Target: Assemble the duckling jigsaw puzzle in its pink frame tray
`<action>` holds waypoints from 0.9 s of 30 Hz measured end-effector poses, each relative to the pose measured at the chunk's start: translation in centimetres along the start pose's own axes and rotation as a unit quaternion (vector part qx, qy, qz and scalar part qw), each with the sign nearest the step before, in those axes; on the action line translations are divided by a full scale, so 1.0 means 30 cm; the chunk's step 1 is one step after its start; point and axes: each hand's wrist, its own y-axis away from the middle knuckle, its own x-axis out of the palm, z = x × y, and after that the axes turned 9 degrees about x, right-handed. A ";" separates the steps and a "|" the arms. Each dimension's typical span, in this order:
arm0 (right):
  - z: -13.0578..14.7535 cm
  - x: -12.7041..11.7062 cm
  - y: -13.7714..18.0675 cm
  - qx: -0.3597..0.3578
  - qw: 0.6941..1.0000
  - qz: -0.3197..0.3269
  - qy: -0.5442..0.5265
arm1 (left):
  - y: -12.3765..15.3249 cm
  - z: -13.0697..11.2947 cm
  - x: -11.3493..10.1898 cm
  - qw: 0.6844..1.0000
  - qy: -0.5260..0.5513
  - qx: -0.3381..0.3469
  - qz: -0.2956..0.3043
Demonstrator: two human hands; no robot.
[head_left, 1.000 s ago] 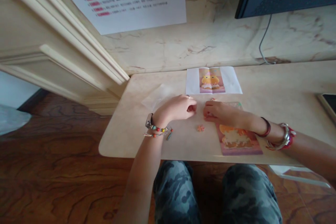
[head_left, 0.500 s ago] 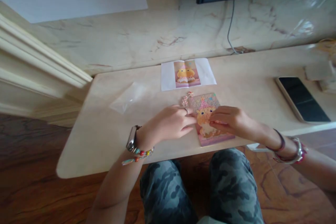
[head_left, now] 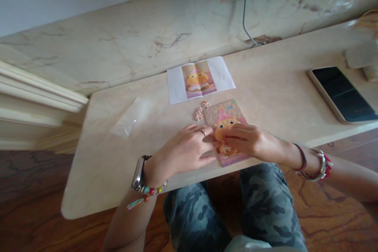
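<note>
A small pink jigsaw puzzle (head_left: 226, 116) with an orange cartoon figure lies near the front edge of the beige table (head_left: 277, 94). My left hand (head_left: 184, 151) lies flat beside the puzzle's left edge, fingers stretched toward it. My right hand (head_left: 246, 140) rests on the puzzle's middle with fingers curled down and pressing on the pieces. A few loose joined pieces (head_left: 200, 111) lie just off the puzzle's upper left corner. A printed reference picture (head_left: 198, 78) of the same figure lies farther back.
A clear plastic bag (head_left: 130, 120) lies at the left of the table. A dark-screened tablet (head_left: 344, 92) sits at the right edge. A marble wall with a cable (head_left: 245, 15) stands behind. My camouflage-clad knees (head_left: 236, 208) are under the table's front edge.
The view has swung down and right, so table things shifted left and up in the picture. My hands moved from the puzzle's far end to its middle, and the left hand flattened out.
</note>
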 end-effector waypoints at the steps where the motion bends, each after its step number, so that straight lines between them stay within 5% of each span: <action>1: -0.001 0.000 0.002 0.002 1.000 -0.002 -0.010 | 0.000 -0.002 -0.001 1.000 0.003 -0.002 -0.001; 20: 0.016 -0.029 0.005 0.020 0.993 0.092 0.074 | -0.017 -0.023 0.004 1.000 -0.001 -0.024 -0.009; 27: -0.011 -0.047 0.036 0.035 0.996 0.027 0.073 | -0.015 0.009 0.013 0.999 0.026 -0.003 -0.025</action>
